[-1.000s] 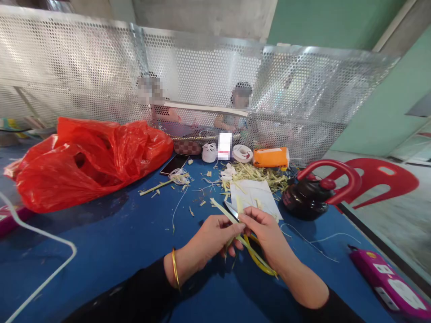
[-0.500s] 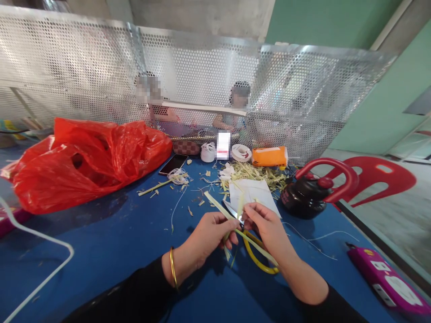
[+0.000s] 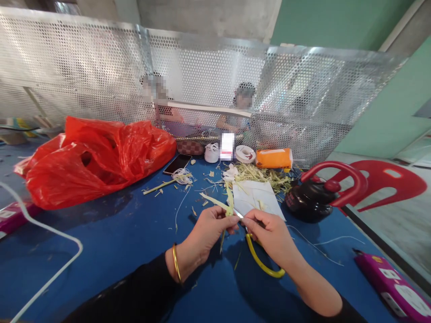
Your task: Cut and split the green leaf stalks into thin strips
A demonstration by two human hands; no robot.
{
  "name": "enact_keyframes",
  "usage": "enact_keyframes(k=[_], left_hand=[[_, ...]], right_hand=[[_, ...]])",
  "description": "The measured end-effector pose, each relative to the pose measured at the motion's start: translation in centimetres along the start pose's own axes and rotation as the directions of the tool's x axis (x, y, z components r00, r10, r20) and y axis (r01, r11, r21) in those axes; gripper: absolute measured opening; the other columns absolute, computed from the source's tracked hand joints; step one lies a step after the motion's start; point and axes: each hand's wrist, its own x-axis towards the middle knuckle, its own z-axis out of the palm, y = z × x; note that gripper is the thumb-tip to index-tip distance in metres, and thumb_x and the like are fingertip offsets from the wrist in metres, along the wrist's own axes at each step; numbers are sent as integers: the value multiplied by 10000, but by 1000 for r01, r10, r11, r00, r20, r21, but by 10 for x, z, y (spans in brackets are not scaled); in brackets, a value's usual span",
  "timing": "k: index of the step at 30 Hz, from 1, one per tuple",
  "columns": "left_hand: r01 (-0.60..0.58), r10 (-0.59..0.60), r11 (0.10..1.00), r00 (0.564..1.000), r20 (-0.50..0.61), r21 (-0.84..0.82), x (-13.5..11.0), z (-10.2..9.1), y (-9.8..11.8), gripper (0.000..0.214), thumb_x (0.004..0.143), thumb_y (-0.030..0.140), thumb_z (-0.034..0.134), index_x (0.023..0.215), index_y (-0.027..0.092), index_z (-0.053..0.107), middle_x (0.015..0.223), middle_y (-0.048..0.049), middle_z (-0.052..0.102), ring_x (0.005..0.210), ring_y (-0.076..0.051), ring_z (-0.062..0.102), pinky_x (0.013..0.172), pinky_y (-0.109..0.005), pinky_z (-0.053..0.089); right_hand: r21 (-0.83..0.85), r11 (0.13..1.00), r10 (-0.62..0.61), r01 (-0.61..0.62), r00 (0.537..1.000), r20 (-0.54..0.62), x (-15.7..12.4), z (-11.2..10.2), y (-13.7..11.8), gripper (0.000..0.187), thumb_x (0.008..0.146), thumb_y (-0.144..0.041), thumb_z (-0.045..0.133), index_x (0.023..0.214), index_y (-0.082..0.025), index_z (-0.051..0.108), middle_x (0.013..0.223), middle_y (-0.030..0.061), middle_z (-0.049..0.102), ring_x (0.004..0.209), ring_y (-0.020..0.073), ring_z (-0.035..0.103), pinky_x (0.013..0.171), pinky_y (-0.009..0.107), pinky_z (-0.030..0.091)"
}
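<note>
My left hand (image 3: 210, 226), gold bangle (image 3: 176, 269) on the wrist, is closed in a pinch. Thumb and fingertips clamp a pale green leaf strip (image 3: 220, 205) at the middle of the blue table top (image 3: 117, 233). The strip's free ends fork upward and to the far left above my knuckles, and a thin tail hangs below the pinch.

My right hand (image 3: 269, 231) is curled, thumb and forefinger pressed together on the same strip, just right of the left fingertips. The yellow-handled scissors (image 3: 262, 265) lie under this hand. The handle loop shows at its near side and the metal blade tip shows between the two hands. I cannot tell whether the palm grips them.

Just beyond the hands lies a white paper sheet (image 3: 257, 197), with a heap of cut leaf trimmings (image 3: 261, 172) at its far edge. To the right stands a dark pot with a red hoop handle (image 3: 311, 199).

Along the far edge, left to right, are a black phone (image 3: 177, 163), a white thread spool (image 3: 212, 153), a white tape roll (image 3: 245, 154) and an orange packet (image 3: 273, 158).

A crumpled red plastic bag (image 3: 97, 157) fills the far left, and a white cord (image 3: 50, 233) curves at the near left. A purple box (image 3: 390, 282) lies at the near right.

Two people sit behind the perforated metal screen (image 3: 84, 76).
</note>
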Motion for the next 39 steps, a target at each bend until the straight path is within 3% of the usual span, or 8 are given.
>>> enact_keyframes(k=[10, 12, 14, 16, 19, 23, 31, 39], left_hand=[[29, -30, 999, 996, -86, -15, 5, -5, -2, 146, 672, 248, 742, 669, 122, 670, 601, -33, 669, 546, -91, 560, 606, -211, 434], [36, -40, 997, 997, -66, -65, 5, -6, 0, 166, 649, 249, 767, 715, 120, 687, 675, -51, 696, 616, -107, 607, 658, -215, 457], [35, -41, 989, 998, -39, -145, 5, -6, 1, 204, 639, 261, 778, 767, 127, 694, 780, -71, 719, 721, -135, 648, 730, -233, 476], [26, -30, 977, 999, -15, -211, 5, -5, 1, 225, 648, 274, 775, 806, 135, 695, 858, -86, 727, 813, -162, 663, 790, -255, 483], [6, -5, 969, 1000, 2, -248, 3, -2, -2, 246, 648, 278, 780, 828, 132, 699, 869, -88, 728, 842, -170, 664, 805, -257, 485], [22, -13, 958, 999, 33, -285, -1, 4, -4, 270, 612, 279, 807, 810, 127, 704, 852, -83, 730, 797, -164, 664, 794, -260, 490], [5, 0, 957, 1000, 16, -289, -4, 8, -6, 345, 622, 247, 800, 933, 128, 710, 833, -67, 733, 806, -155, 654, 824, -258, 467], [-7, -16, 971, 995, -94, -238, 0, 3, -7, 328, 639, 255, 776, 931, 120, 712, 797, -87, 736, 803, -194, 662, 812, -295, 493]], right_hand=[[-160, 981, -130, 113, 987, -96, 0, -1, -1, 271, 872, -336, 504, 674, -184, 611, 563, -21, 503, 535, 128, 471, 489, 221, 365], [-289, 934, -283, 210, 929, -239, -1, 0, -1, 202, 867, -335, 524, 815, -187, 652, 753, 37, 614, 718, 185, 569, 618, 270, 443], [-444, 847, -474, 293, 794, -381, -5, 1, -2, 181, 845, -318, 575, 944, -192, 660, 935, 86, 636, 897, 238, 577, 778, 350, 445], [-529, 776, -580, 344, 717, -386, -9, 4, -4, 136, 837, -280, 602, 928, -203, 665, 914, 83, 640, 889, 240, 577, 816, 379, 420], [-440, 812, -510, 383, 832, -219, -13, 12, -5, 83, 850, -266, 598, 838, -216, 664, 816, 56, 643, 792, 215, 582, 753, 350, 429], [-129, 960, -262, 248, 959, -107, -12, 27, -4, 83, 847, -283, 604, 826, -223, 658, 914, 60, 663, 895, 226, 600, 789, 320, 454], [-50, 970, -241, 237, 964, -111, -11, 31, -6, 192, 885, -226, 502, 717, -212, 593, 820, 45, 636, 793, 195, 584, 726, 284, 437], [-62, 966, -250, 251, 968, 23, -12, 29, -7, 227, 842, -155, 512, 623, -209, 488, 764, 14, 595, 744, 171, 549, 663, 264, 408]])
